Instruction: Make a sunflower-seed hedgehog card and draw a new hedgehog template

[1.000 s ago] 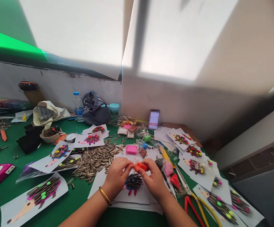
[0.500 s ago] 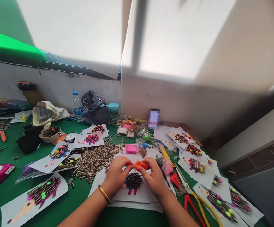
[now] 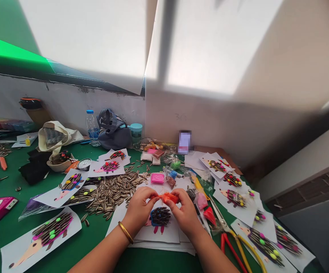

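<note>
My left hand (image 3: 142, 204) and my right hand (image 3: 182, 212) meet over a sheet of paper, fingertips pinched. Between them is a soft orange-red lump of modelling clay (image 3: 169, 198). The right fingers grip its bulk, while the left thumb and forefinger pinch a thin end of it. Directly below lies a hedgehog picture (image 3: 170, 237) with a blue-edged body and dark sunflower-seed spines, partly covered by my hands. A pile of sunflower seeds (image 3: 115, 191) lies left of my left hand. Right of my right hand are pink clay (image 3: 202, 201) and a red piece (image 3: 209, 216).
Scissors (image 3: 221, 218) and yellow-handled pliers (image 3: 245, 246) lie at the right. Finished-looking hedgehog pictures (image 3: 234, 199) spread along both sides of the green table (image 3: 96, 252). At the back stand a phone (image 3: 184, 142), a water bottle (image 3: 93, 129) and a dark bag (image 3: 115, 132).
My hands have drawn slightly apart, and a thin strand of the orange-red clay now shows between the left fingers and the lump. Everything on the table stays where it was.
</note>
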